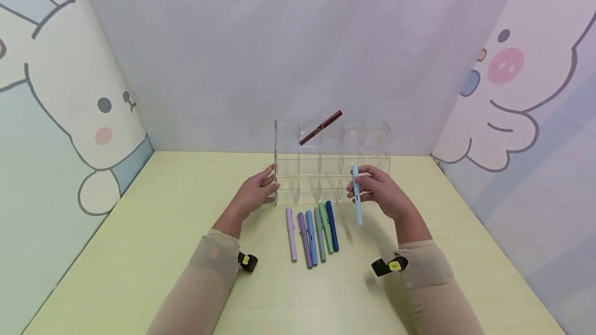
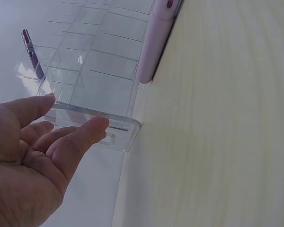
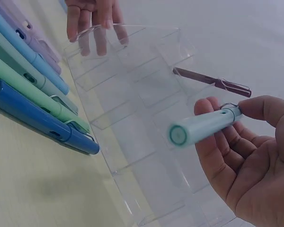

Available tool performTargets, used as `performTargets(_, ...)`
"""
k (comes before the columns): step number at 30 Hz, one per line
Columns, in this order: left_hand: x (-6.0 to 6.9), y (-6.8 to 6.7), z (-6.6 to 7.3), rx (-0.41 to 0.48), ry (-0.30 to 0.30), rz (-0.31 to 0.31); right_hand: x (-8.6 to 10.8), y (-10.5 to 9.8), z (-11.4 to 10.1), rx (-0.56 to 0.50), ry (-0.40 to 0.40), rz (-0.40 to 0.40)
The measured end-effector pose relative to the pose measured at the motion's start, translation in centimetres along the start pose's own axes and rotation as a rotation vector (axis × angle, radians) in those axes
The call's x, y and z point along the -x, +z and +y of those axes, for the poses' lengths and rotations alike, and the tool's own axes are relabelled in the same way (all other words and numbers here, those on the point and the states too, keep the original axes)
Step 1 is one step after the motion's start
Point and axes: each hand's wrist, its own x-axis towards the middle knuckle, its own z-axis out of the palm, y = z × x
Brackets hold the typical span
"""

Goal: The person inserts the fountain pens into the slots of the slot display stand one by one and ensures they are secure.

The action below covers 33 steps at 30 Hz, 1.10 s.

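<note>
Pale-blue clip pen (image 1: 358, 203) seems to be at the placing step. The left hand (image 1: 253, 193) rests spread fingers against the left end of the tiered acrylic rack (image 1: 330, 176). In front of the rack lie six clip pens (image 1: 312, 237), lilac to navy. A maroon pen (image 1: 321, 127) leans in its top tier, second compartment from left. By its right part, the right hand (image 1: 383, 195) pinches the pale-blue pen; next likely calls for lining up a compartment.

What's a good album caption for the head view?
Left hand at a clear rack, right hand holding a light-blue pen, six more pens lying on the table.
</note>
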Motion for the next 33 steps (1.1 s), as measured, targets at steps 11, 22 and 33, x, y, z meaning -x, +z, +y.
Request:
performTargets(11,0.1,-0.1,0.0,-0.007,-0.005,0.008,0.0,0.6,-0.5,0.045,-0.020,0.033)
performTargets(22,-0.2,0.2,0.2,0.001,0.011,0.001,0.6,-1.1,-2.2,0.335,-0.054,0.155)
performTargets(33,0.0,0.1,0.0,0.006,0.009,0.011,-1.7,-3.0,-5.4,0.268,-0.173,0.248)
